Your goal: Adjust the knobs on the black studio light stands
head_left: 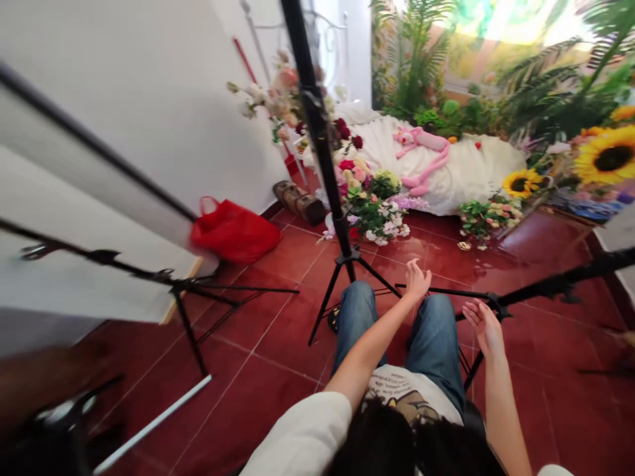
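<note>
My left hand (417, 278) is raised over the gap between my knees, fingers apart and a little curled, with nothing in it. To the right of my right knee, my right hand (485, 324) is held up with its palm turned inward, fingers loosely spread and nothing between them. Blue jeans (436, 337) cover my bent legs below the hands. A black tripod stand (327, 158) rises in front of my left knee. Close to my right hand, the hub of another black stand (499, 304) shows behind the fingers.
A red bag (235, 231) lies on the tiled floor by the left wall. A third stand (178, 284) and a white rod (153, 423) are at left. Ahead are flowers (372, 205), a pink plush toy (429, 149) on white cloth (476, 178), and sunflowers (608, 158).
</note>
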Available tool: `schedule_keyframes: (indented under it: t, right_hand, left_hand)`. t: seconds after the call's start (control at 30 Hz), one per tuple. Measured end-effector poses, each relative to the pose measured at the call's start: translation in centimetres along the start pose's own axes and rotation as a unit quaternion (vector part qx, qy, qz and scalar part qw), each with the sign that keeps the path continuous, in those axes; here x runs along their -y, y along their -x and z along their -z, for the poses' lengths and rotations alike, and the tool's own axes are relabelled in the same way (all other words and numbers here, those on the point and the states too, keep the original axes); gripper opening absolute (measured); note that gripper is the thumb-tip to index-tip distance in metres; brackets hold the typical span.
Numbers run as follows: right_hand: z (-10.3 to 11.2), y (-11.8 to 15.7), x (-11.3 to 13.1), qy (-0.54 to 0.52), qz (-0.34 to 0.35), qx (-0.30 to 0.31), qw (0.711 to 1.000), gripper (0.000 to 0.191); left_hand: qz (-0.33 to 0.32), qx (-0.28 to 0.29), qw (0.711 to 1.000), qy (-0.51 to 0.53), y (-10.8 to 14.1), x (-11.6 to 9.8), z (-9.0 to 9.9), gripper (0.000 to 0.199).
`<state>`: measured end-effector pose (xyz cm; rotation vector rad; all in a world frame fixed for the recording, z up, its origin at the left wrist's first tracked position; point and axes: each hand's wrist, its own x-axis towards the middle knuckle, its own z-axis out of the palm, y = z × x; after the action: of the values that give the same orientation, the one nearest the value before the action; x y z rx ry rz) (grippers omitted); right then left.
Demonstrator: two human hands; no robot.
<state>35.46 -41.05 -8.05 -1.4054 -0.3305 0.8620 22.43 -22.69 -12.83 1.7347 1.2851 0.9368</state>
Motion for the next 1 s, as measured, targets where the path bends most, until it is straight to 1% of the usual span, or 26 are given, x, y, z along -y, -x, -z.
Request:
schedule_keyframes:
  t: [0.03, 0.1, 0.17, 0.2, 0.27, 0.33, 0.4, 0.47, 0.53, 0.6, 0.67, 0.73, 0.8, 0.87, 0.93, 0.97, 1.0]
  right_hand:
    - [0.5, 0.3, 0.3, -0.014, 0.006, -0.006, 1.0, 0.033]
    - [1.4, 0.9, 1.0, -0.038, 0.016, -0.017, 0.999, 0.033]
    - [2.3, 1.4, 1.7, -0.061, 0.022, -0.035, 0.997, 0.032]
    - [2.8, 1.7, 2.1, -0.071, 0.024, -0.045, 0.996, 0.032]
    - [3.8, 2.1, 2.6, -0.091, 0.029, -0.061, 0.994, 0.032]
    - [4.9, 2.5, 3.1, -0.109, 0.037, -0.07, 0.991, 0.032]
    - [6.0, 2.8, 3.7, -0.127, 0.047, -0.078, 0.988, 0.031]
    - [7.2, 2.8, 4.5, -0.149, 0.049, -0.09, 0.983, 0.026]
    - [8.2, 2.7, 5.7, -0.19, 0.04, -0.106, 0.975, 0.019]
    - [9.2, 2.2, 7.2, -0.252, 0.041, -0.106, 0.961, 0.011]
    - [9.9, 1.2, 8.9, -0.316, 0.059, -0.065, 0.945, 0.009]
    - [10.2, -0.3, 10.2, -0.382, 0.059, 0.018, 0.922, 0.009]
    - [10.2, -2.0, 11.2, -0.449, 0.032, 0.112, 0.886, 0.01]
    - [10.1, -3.6, 11.9, -0.516, 0.002, 0.188, 0.836, 0.013]
    - [10.0, -4.8, 12.2, -0.572, -0.019, 0.231, 0.787, 0.018]
    - [10.1, -5.2, 12.3, -0.593, -0.03, 0.238, 0.768, 0.021]
    - [10.2, -5.4, 12.4, -0.608, -0.041, 0.238, 0.756, 0.022]
  left_hand:
    - [-0.034, 0.043, 0.998, 0.01, -0.5, -1.8, -1.2, 0.045]
    - [-0.113, 0.113, 0.986, 0.038, -1.5, -5.7, -3.7, 0.037]
    - [-0.187, 0.168, 0.964, 0.081, -2.2, -9.8, -6.3, 0.033]
    - [-0.211, 0.197, 0.951, 0.111, -2.4, -11.9, -7.7, 0.032]
    - [-0.235, 0.256, 0.921, 0.175, -2.2, -16.0, -10.4, 0.033]
    - [-0.241, 0.307, 0.892, 0.229, -1.4, -19.6, -13.0, 0.035]
    - [-0.236, 0.344, 0.87, 0.263, -0.4, -22.6, -15.3, 0.038]
    - [-0.226, 0.363, 0.863, 0.269, 0.4, -24.6, -17.2, 0.042]
    - [-0.221, 0.365, 0.87, 0.249, 0.9, -25.7, -18.7, 0.045]
    - [-0.223, 0.354, 0.881, 0.219, 1.1, -25.9, -19.6, 0.044]
    - [-0.226, 0.346, 0.888, 0.202, 1.0, -25.8, -20.1, 0.042]
    - [-0.225, 0.347, 0.887, 0.204, 0.8, -25.5, -20.4, 0.039]
    - [-0.219, 0.354, 0.881, 0.227, 0.5, -25.3, -20.6, 0.037]
    - [-0.21, 0.361, 0.871, 0.26, 0.4, -25.2, -20.8, 0.037]
    - [-0.197, 0.365, 0.862, 0.291, 0.3, -25.2, -21.0, 0.036]
    - [-0.187, 0.367, 0.86, 0.302, 0.3, -25.3, -21.0, 0.036]
    - [-0.175, 0.368, 0.858, 0.311, 0.4, -25.3, -21.1, 0.035]
